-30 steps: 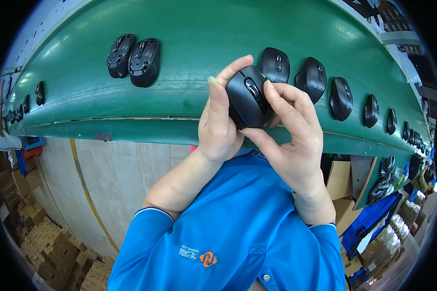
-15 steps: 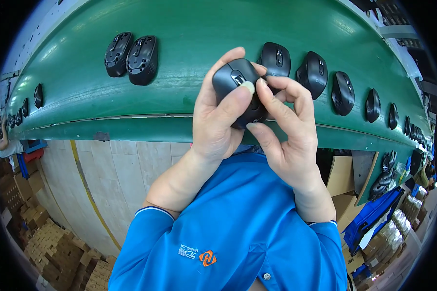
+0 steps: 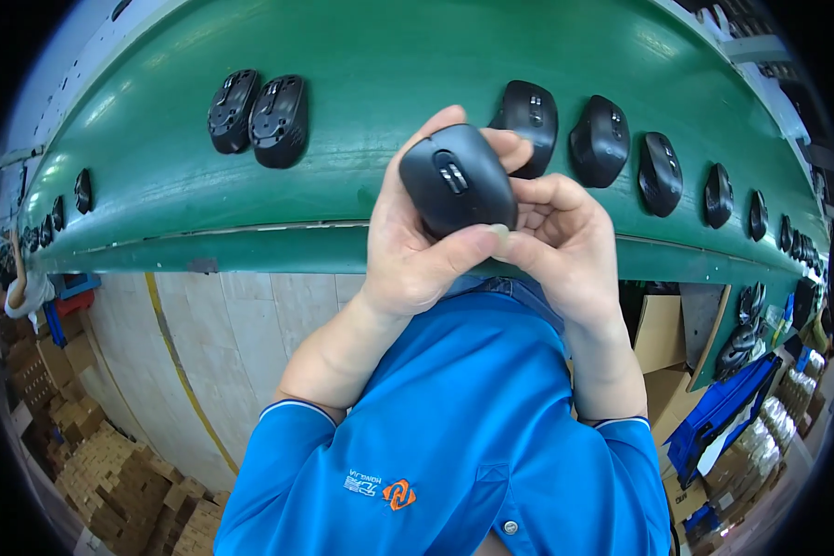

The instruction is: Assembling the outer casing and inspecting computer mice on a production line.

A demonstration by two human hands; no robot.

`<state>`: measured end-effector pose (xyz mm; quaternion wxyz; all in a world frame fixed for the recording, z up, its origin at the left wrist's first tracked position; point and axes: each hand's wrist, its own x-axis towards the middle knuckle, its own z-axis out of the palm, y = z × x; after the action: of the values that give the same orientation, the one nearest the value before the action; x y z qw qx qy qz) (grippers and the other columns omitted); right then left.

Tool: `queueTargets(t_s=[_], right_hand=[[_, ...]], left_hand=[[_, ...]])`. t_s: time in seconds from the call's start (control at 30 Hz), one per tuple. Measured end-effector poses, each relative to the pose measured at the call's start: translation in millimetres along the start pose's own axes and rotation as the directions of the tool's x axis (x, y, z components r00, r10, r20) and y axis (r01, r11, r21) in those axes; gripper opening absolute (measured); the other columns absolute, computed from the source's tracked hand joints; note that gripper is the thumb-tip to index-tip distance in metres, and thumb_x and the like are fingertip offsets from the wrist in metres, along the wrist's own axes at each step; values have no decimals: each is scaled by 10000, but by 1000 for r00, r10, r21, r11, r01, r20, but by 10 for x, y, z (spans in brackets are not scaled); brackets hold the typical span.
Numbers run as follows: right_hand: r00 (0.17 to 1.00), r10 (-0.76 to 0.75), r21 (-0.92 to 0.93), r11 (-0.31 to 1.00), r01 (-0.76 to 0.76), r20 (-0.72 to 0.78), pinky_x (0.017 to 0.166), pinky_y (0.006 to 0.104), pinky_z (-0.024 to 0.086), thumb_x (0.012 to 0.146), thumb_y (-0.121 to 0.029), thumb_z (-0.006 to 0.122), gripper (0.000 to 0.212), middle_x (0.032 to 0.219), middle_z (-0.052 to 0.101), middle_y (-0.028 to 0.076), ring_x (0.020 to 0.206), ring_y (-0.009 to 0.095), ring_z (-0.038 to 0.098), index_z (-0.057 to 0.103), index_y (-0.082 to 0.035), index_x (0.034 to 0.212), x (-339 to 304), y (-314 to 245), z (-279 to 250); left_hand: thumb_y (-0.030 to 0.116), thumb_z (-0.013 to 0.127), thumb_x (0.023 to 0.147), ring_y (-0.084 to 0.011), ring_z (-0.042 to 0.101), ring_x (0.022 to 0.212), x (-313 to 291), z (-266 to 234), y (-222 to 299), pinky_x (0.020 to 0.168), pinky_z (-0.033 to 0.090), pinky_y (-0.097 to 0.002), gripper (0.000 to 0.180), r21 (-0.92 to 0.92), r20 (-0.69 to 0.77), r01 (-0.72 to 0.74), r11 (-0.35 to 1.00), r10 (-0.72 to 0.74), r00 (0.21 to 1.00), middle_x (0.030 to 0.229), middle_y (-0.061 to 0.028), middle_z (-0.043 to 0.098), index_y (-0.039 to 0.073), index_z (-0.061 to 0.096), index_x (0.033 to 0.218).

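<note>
A black computer mouse (image 3: 463, 185) with a silver scroll wheel lies in my left hand (image 3: 403, 250), above the near edge of the green workbench (image 3: 371, 56). My left fingers wrap round its far and left sides, and the thumb presses along its near end. My right hand (image 3: 565, 241) pinches the mouse's lower right corner, its thumb beside the left thumb and its other fingers curled. Just beyond my hands stands another black mouse (image 3: 530, 120), partly hidden by my left fingertips. The underside of the held mouse is out of sight.
More black mice (image 3: 600, 141) form a row curving away to the right. Two mice with uncovered tops (image 3: 279, 120) sit side by side at the left. Cardboard boxes (image 3: 120, 473) are stacked on the floor at lower left. A blue bin (image 3: 723, 408) stands at lower right.
The held mouse has turned so its top shows more fully. My left thumb has slid from the scroll wheel to the near end, and my right fingers have moved off the top.
</note>
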<state>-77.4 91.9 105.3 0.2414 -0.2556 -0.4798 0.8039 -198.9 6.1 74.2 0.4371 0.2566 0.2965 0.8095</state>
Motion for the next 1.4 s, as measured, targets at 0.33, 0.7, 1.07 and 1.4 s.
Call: queueTargets(t_s=[0.33, 0.7, 1.07, 1.4], right_hand=[[955, -277, -702, 660, 267, 102, 678, 291, 555, 823, -77, 730, 339, 981, 643, 146, 834, 190, 669, 586, 49, 1103, -80, 55, -322], [513, -786, -880, 82, -468, -346, 729, 321, 539, 782, -48, 675, 305, 1033, 650, 142, 776, 239, 657, 655, -23, 1086, -1459, -879, -2926], [652, -611, -586, -349, -731, -449, 888, 382, 496, 841, -112, 527, 280, 1094, 676, 140, 1004, 325, 638, 716, -56, 1040, -2409, -1349, -4285], [646, -594, -831, 544, -117, -480, 835, 263, 486, 970, -144, 573, 276, 1078, 667, 94, 922, 169, 626, 612, 24, 1186, -1813, -1124, -3847]], left_hand=[[45, 635, 868, -310, 499, 1236, 86, -111, -56, 1058, 402, -439, 672, 81, -196, 166, 983, -147, 970, 1367, -193, 470, 19, 300, 1450], [123, 546, 976, -263, 559, 1169, 518, -322, -145, 1030, 402, -359, 484, 796, -179, 144, 588, 2, 984, 1322, -170, 516, -29, 392, 1409], [250, 661, 856, -376, 469, 1222, 530, -128, -180, 1042, 371, -458, 487, 951, 259, -216, -222, 190, 947, 1299, -224, 531, -31, 566, 1242], [266, 734, 782, -387, 423, 1257, 335, -622, 405, 1058, 343, -466, 583, 731, 104, 123, -672, 288, 952, 1298, -200, 529, -55, 550, 1232]])
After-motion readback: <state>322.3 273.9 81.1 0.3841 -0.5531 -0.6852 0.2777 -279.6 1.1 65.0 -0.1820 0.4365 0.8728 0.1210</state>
